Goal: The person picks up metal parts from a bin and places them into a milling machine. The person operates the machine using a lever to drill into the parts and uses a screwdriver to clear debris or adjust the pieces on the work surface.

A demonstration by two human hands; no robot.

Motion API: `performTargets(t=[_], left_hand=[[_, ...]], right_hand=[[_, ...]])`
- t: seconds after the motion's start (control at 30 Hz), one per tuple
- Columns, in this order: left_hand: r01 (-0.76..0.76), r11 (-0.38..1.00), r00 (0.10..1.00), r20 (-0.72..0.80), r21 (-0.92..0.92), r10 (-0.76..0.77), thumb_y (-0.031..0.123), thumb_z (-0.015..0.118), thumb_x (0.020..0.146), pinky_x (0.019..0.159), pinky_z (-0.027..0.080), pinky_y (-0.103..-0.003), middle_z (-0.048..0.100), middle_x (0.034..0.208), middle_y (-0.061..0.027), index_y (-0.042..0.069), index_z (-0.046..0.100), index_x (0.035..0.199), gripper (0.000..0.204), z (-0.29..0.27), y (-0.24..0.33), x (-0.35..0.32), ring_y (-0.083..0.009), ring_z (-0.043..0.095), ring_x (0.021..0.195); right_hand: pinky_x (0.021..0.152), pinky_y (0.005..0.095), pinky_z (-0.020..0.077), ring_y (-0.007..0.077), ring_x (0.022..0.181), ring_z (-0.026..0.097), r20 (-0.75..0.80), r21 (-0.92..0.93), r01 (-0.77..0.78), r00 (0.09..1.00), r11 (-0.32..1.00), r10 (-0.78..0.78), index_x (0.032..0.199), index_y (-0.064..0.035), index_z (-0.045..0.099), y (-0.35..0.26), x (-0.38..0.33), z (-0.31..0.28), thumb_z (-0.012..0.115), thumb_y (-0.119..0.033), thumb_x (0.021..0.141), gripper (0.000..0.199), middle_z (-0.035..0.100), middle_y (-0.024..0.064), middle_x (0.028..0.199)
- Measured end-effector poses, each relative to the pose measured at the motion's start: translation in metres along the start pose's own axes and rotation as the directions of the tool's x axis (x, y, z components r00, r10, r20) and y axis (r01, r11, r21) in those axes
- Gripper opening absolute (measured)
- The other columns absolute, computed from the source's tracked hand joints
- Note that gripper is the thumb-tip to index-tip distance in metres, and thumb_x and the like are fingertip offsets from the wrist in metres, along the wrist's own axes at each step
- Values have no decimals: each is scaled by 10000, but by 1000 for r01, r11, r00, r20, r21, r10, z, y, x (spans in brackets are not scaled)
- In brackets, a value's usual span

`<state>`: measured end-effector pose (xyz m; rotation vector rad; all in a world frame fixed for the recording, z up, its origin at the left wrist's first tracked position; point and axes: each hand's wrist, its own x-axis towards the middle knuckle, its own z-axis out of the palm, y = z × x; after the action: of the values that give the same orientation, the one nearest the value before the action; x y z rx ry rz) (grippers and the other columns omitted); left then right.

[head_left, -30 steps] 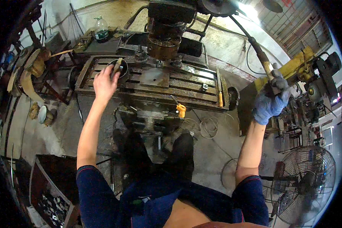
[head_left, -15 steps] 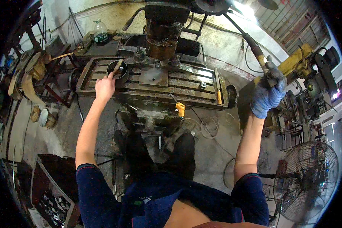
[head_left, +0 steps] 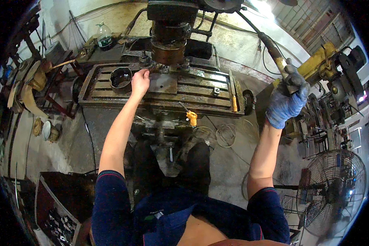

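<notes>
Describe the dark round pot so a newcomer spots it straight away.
Find the slotted metal table beneath the big dark machine head. Toward the table's left end, just left of the bare left hand, sits the dark round pot. Its wide, open mouth sets it apart from the flat square plate on the hand's other side.

Curled fingers (head_left: 142, 74) of the left hand (head_left: 140, 84) hide anything within; the gloved right hand (head_left: 290, 96) masks part of a lever (head_left: 270, 46). The upper edge crops the machine head (head_left: 172, 11).
</notes>
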<state>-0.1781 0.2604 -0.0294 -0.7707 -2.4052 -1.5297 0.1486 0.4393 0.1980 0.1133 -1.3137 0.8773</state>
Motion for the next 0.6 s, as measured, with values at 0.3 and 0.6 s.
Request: performTargets(t=[0.3, 0.6], left_hand=[[6, 997, 998, 61, 77, -11, 225, 539, 828, 742, 472, -395, 631, 872, -184, 60, 637, 985, 249, 17, 7, 3, -333, 608, 856], [58, 998, 980, 188, 6, -58, 201, 545, 825, 722, 474, -353, 639, 875, -174, 45, 637, 989, 244, -8, 5, -5, -296, 626, 824]], right_hand=[[1010, 472, 267, 334, 1017, 518, 76, 155, -52, 996, 987, 41, 722, -29, 550, 5, -14, -9, 503, -313, 857, 318, 599, 195, 898], [958, 446, 325, 251, 876, 536, -20, 116, -62, 998, 991, 64, 695, -6, 527, 13, -27, -10, 487, -303, 860, 342, 589, 159, 832]])
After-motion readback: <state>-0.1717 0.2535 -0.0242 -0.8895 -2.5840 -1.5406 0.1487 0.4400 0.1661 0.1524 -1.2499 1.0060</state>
